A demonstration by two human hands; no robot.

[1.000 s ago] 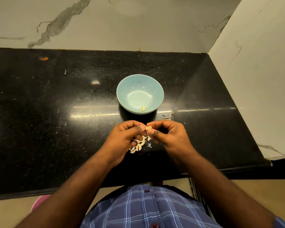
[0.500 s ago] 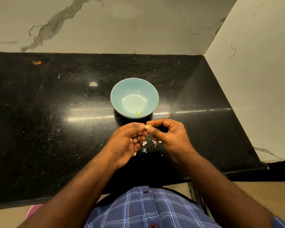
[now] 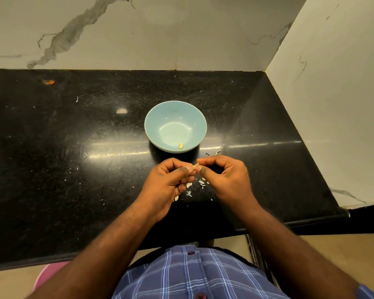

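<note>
**Black stone countertop, a pale piece pinched over it**

A polished black countertop [image 3: 73, 152] runs into a corner of white, grey-veined wall [image 3: 181, 35]. Above the middle of the counter's near half, a small pale piece [image 3: 195, 166] sits between 2 hands. The left hand [image 3: 168, 186] pinches it with thumb and curled fingers, and the right hand [image 3: 227, 180] pinches its other end between thumb and forefinger, the other fingers tucked in. The fingertips of both hands nearly meet.

Directly below the hands, pale peel scraps [image 3: 201, 182] lie scattered on the counter, and a few more scraps [image 3: 213, 153] lie just beyond the right hand. Further towards the back edge, near the hands but not touching them, stands a light blue bowl [image 3: 152, 117] with 1 small yellow piece [image 3: 180, 145] on its near inner side. An orange speck [image 3: 48, 82] lies close to the back edge at the far left. A blue plaid shirt [image 3: 192, 275] shows at the near edge.
</note>
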